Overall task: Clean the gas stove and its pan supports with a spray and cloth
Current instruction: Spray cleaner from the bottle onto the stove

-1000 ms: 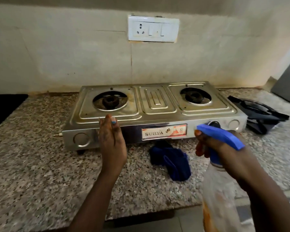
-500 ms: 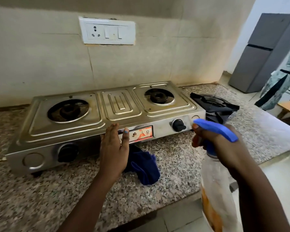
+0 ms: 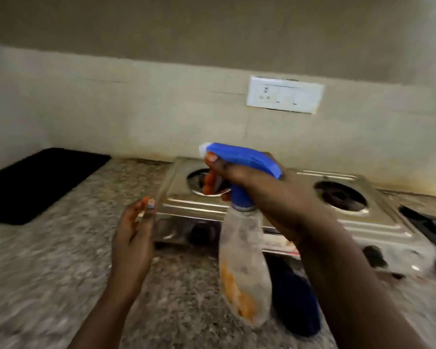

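A steel two-burner gas stove (image 3: 378, 222) stands on the granite counter (image 3: 48, 260) against the wall, its burners bare. My right hand (image 3: 267, 195) grips a clear spray bottle (image 3: 244, 268) with a blue trigger head, held up in front of the stove's left burner (image 3: 202, 182), nozzle pointing left. My left hand (image 3: 134, 238) hovers empty with straight fingers just left of the stove's front corner. A dark blue cloth (image 3: 297, 306) lies on the counter in front of the stove, partly hidden by my right forearm. The black pan supports (image 3: 428, 227) lie right of the stove.
A black mat or recess (image 3: 35, 185) sits at the counter's far left. A white switch and socket plate (image 3: 285, 96) is on the wall above the stove. The frame is motion-blurred.
The camera has swung left and the view has blurred. My right hand has raised the spray bottle in front of the left burner. My left hand has shifted to the stove's left corner.
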